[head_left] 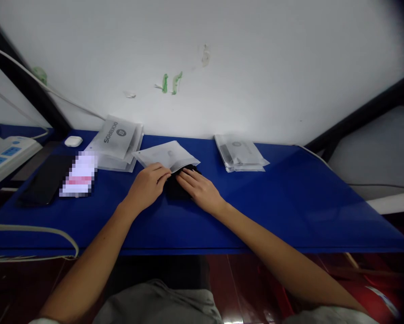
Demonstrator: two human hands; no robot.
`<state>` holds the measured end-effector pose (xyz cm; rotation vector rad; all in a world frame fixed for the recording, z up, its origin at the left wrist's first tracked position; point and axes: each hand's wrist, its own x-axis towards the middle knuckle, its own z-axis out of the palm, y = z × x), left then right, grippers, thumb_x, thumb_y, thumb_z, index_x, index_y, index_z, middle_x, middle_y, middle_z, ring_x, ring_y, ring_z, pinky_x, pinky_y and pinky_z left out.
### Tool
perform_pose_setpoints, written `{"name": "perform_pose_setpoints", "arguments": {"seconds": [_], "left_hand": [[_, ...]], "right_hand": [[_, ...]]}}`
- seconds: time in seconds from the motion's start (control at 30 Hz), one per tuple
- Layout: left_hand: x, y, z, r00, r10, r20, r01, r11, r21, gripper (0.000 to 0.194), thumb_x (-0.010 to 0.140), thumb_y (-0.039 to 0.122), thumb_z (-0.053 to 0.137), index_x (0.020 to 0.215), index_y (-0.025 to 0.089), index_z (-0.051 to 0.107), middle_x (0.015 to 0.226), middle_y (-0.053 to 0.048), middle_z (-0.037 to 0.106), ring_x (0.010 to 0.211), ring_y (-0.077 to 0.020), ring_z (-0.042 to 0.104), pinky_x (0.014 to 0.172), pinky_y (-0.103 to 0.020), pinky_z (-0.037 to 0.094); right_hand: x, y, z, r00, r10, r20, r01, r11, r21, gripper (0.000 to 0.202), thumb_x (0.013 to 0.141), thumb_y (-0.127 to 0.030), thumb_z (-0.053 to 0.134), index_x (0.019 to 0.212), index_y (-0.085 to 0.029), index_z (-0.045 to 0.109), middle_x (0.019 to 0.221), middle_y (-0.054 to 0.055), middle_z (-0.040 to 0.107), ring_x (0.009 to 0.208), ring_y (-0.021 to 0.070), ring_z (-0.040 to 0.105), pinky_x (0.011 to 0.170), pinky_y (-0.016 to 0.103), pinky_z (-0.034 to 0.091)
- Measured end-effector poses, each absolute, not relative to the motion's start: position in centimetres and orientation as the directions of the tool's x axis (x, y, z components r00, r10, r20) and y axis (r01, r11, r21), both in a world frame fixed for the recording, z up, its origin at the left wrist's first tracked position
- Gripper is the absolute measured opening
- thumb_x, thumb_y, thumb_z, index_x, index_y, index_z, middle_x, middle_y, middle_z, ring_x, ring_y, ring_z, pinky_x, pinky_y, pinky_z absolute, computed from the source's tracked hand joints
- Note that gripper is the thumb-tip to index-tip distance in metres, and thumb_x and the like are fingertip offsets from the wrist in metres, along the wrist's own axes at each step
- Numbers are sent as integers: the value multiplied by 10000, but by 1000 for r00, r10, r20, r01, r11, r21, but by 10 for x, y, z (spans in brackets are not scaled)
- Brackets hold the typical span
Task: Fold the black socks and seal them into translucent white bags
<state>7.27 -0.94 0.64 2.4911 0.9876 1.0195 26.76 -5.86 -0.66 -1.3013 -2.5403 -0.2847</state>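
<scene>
A frosted plastic pouch lies on the blue tabletop in front of me, its mouth facing my body. My left hand is closed, pinching the pouch's near edge between thumb and fingers. A folded black cloth-like item sits at the mouth, partly inside. My right hand lies on top of the black item with its fingers stretched flat toward the opening. How far the item reaches into the pouch is hidden by the fingers.
Several printed frosted pouches lie at the back left; a stack of filled pouches is at the back right. Left are a white earbud case, a phone with a lit screen, a dark device and a power strip.
</scene>
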Motion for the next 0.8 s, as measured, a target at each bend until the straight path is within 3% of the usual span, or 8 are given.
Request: {"name": "perform_pose_setpoints", "arguments": {"seconds": [0.13,0.27,0.4,0.57,0.67,0.8], "left_hand": [[73,-11,8,542,660,521,474,-751,459,204,918,185,464,862,174,660,850,-42,647,803,-157,604,789,-322,503],[77,-16,10,582,614,533,472,-789,393,212,926,165,451,857,156,652,852,-49,646,805,-156,598,775,-305,502],[79,-23,11,594,603,532,565,-784,258,206,931,154,439,905,149,644,857,-53,644,800,-162,597,761,-302,509],[77,-28,6,510,633,582,712,-690,127,206,923,122,427,938,118,632,844,-72,648,812,-192,609,751,-319,525],[76,-27,4,535,595,600,681,-724,112,207,914,98,423,950,125,626,858,-66,653,810,-185,608,745,-310,531],[78,-28,4,580,520,627,610,-788,89,226,904,67,414,966,138,618,883,-58,657,835,-178,608,753,-305,540]], "right_hand": [[266,-47,-1,-665,689,287,736,670,97,324,945,-117,398,1204,-154,589,1298,111,586,1303,230,446,1093,453,380],[264,-35,-2,-639,734,228,758,652,26,364,914,-73,416,1228,-180,566,1300,101,576,1270,224,471,1076,437,401],[257,-26,-3,-472,868,157,865,490,-107,415,842,11,432,1203,-146,563,1249,114,599,1211,228,521,997,372,475],[244,-22,-5,-184,956,229,950,233,-208,597,735,63,468,1298,-134,470,1282,149,566,1201,263,523,930,383,511],[239,-16,-8,-251,932,262,918,315,-242,479,765,31,461,1213,-116,546,1261,151,586,1202,262,525,922,380,516],[237,3,-17,-531,797,287,781,592,-199,357,858,-42,436,1147,-160,609,1277,103,606,1238,225,512,1020,408,453]]}}
